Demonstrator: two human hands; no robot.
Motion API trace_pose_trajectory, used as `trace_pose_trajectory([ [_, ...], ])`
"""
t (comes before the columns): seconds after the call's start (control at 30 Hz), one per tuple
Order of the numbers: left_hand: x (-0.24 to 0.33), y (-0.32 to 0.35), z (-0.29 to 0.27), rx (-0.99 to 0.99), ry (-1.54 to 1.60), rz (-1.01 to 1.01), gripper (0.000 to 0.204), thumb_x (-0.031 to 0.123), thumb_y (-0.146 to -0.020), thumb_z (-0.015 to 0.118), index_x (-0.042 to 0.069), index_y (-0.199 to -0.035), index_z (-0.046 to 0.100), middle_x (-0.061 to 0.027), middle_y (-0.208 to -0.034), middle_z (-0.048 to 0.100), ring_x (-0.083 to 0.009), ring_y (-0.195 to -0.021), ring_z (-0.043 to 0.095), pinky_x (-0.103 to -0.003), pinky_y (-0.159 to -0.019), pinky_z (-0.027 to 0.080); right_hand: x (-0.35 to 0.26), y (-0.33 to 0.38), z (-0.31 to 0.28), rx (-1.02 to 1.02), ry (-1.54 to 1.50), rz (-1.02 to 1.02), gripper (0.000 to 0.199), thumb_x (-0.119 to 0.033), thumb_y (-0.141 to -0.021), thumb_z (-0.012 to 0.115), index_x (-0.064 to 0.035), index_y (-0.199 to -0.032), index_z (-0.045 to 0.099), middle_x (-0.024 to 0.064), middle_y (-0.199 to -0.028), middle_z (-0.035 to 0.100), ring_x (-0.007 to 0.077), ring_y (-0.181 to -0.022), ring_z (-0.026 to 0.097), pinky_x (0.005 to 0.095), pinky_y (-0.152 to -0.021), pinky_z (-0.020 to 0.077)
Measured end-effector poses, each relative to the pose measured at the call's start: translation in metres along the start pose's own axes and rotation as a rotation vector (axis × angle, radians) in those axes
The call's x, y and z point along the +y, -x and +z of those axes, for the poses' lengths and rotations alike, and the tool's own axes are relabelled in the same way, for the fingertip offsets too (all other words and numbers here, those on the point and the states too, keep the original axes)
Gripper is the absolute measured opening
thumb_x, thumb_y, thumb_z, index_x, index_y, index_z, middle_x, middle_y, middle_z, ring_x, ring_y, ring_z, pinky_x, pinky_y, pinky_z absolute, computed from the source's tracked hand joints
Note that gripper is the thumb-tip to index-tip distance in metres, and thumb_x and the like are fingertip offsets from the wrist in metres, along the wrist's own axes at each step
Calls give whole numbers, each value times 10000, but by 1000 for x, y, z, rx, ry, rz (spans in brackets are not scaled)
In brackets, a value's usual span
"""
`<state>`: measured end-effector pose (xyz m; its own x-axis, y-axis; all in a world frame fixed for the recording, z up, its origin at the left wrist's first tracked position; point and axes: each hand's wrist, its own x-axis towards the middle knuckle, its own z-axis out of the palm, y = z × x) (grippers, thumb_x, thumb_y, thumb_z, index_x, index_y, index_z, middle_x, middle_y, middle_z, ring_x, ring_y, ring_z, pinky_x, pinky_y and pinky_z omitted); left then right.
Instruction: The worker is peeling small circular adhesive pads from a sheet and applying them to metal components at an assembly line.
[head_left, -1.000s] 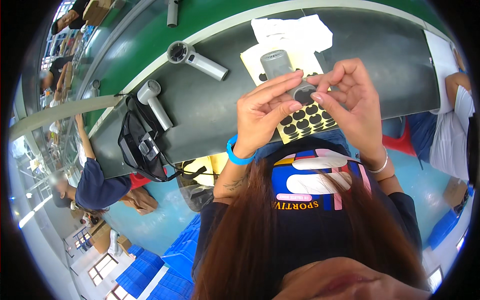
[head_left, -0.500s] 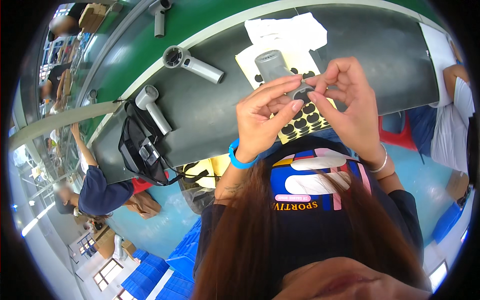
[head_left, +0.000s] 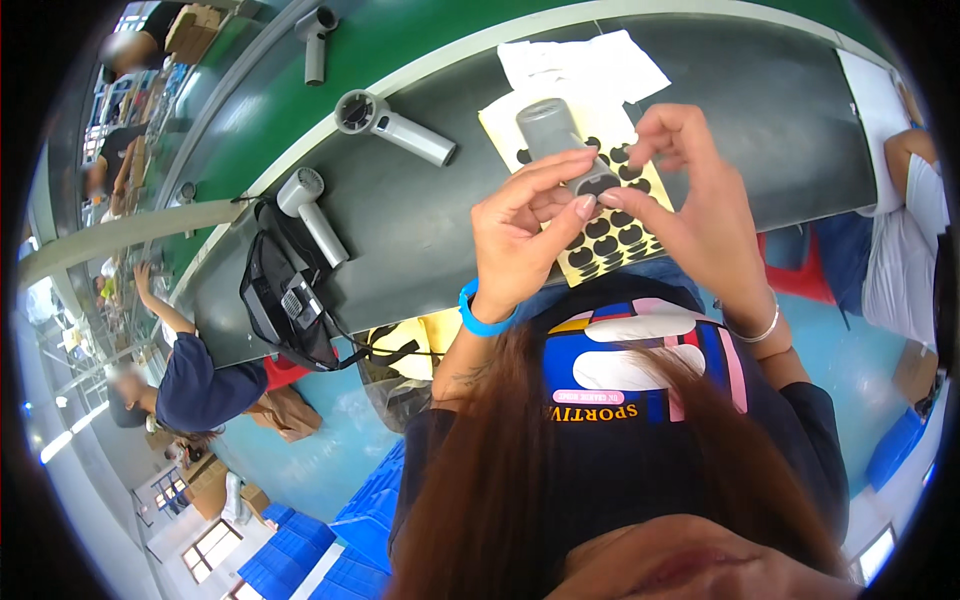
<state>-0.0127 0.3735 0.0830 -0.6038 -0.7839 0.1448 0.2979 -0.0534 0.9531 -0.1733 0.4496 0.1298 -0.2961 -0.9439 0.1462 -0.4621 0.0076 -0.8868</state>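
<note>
My left hand (head_left: 532,222) is wrapped round the handle of a grey hair dryer (head_left: 548,122), whose wide head points away from me. The handle's end, with a dark piece (head_left: 597,184) on it, faces me. My right hand (head_left: 690,195) has its thumb tip against that end, while its fingers are raised apart from the thumb. Under the dryer lie pale yellow sheets (head_left: 497,118) bearing rows of black round stickers (head_left: 630,234).
White crumpled wrapping (head_left: 585,66) lies behind the sheets. Two more grey hair dryers (head_left: 412,138) (head_left: 318,222) and a black bag (head_left: 262,305) rest on the dark table to the left. Another dryer (head_left: 315,50) lies on the green belt. A co-worker (head_left: 205,385) sits at left.
My right hand's fingers have lifted and spread away from the handle's end, leaving the thumb against it. My left hand keeps its hold on the dryer.
</note>
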Motion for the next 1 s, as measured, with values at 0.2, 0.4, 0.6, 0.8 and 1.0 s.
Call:
trace_pose_trajectory([
  [0.2,6,-21,-31,13,29,21,308,27,-847,611,-62,-1140,578,-239,-1186,587,-259,-873,671,-362,-744,579,46,-21,10,-122,-260,193,264,-79,-877,625,-43,-1111,507,46,-911,598,127,-840,606,257,-751,467],
  [0.4,23,-118,-62,112,-244,29,211,78,-804,727,-37,-941,614,-148,-1017,661,-194,-698,667,-288,-666,562,87,-23,40,-190,136,27,168,-58,-868,612,-27,-1033,605,96,-938,606,204,-800,632,294,-695,504],
  [0.6,-29,-241,-106,71,-740,368,71,62,-840,668,72,-904,640,-80,-873,674,-234,-724,644,-335,-670,529,90,-41,70,-103,164,2,177,-52,-846,624,-29,-1022,622,114,-931,585,237,-792,635,318,-690,512],
  [0.8,-101,-295,-142,-109,-1165,561,206,-1,-663,677,82,-851,684,-92,-1016,682,-340,-869,638,-413,-790,526,83,-49,100,-84,313,-84,111,-80,-819,651,-63,-926,627,120,-874,557,320,-815,571,391,-709,459],
  [1.0,-74,-279,-115,-294,-1246,384,541,41,-686,613,93,-1223,577,-154,-1445,393,-376,-1099,553,-419,-948,464,88,-51,101,-35,271,-56,89,-45,-793,648,-50,-866,599,116,-857,549,312,-834,569,381,-717,466],
])
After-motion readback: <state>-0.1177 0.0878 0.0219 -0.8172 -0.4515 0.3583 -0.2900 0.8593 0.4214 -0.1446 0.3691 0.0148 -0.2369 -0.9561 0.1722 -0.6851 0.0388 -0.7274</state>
